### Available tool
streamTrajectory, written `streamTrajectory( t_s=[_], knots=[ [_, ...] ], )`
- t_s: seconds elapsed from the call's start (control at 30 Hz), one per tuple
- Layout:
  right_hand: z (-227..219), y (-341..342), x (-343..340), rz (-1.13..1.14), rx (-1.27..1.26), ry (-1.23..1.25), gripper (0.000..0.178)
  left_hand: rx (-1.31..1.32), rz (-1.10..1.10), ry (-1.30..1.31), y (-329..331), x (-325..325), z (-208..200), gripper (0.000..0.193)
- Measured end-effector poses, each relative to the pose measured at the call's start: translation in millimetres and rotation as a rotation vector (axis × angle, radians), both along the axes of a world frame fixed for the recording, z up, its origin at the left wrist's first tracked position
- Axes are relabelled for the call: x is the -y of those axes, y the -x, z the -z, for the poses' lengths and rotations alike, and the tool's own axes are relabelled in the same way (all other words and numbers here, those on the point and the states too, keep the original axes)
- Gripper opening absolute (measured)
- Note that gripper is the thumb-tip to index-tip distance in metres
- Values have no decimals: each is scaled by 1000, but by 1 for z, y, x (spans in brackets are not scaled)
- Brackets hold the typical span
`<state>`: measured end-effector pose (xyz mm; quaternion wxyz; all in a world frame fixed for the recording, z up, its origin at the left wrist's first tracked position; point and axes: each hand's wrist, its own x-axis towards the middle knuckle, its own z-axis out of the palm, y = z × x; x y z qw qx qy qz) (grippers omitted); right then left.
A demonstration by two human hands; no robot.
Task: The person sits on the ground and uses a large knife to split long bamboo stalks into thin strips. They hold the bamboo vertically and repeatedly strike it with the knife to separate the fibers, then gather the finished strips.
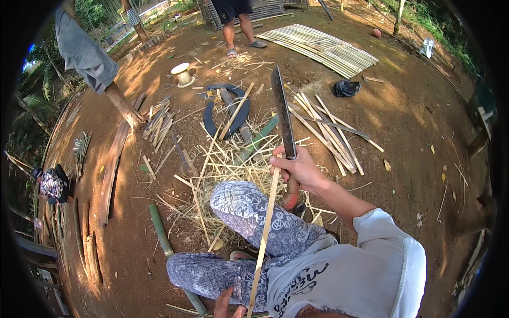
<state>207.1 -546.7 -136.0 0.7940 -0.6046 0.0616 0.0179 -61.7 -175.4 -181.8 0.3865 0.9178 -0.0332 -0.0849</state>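
My right hand point(301, 168) is closed round the wooden handle of a machete point(283, 111), its long dark blade pointing up and away from me. The thumb and fingers of that hand also pinch the upper part of a long pale bamboo strip point(266, 228). From there the strip slants down across my patterned trousers and leaves the picture at the lower edge. Close beside its lower part is my left hand point(228, 306), cut off by the picture's edge. Its visible fingers are apart, and one fingertip is at or near the strip; whether they touch is unclear.
Thin shavings point(228, 164) lie heaped before my knees, around a green bamboo pole point(260, 139). Split strips point(331, 132) lie to the right, short pieces point(160, 124) to the left. Further off are a black ring-shaped object point(243, 114), a spool point(183, 75), a bamboo panel point(323, 47) and a standing person point(229, 32).
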Motion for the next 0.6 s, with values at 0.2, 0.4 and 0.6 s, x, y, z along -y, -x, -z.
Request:
streamTrajectory(
  t_s=[0.2,0.4,0.6],
  knots=[
    [-11,-21,-9,90,178,-1,19,-393,-118,892,24,10,59,46],
    [-36,-27,-9,141,271,320,41,-438,-299,851,4,41,20,41],
    [-15,4,-15,48,232,466,42,-186,-322,1143,-60,86,27,40]
  ],
)
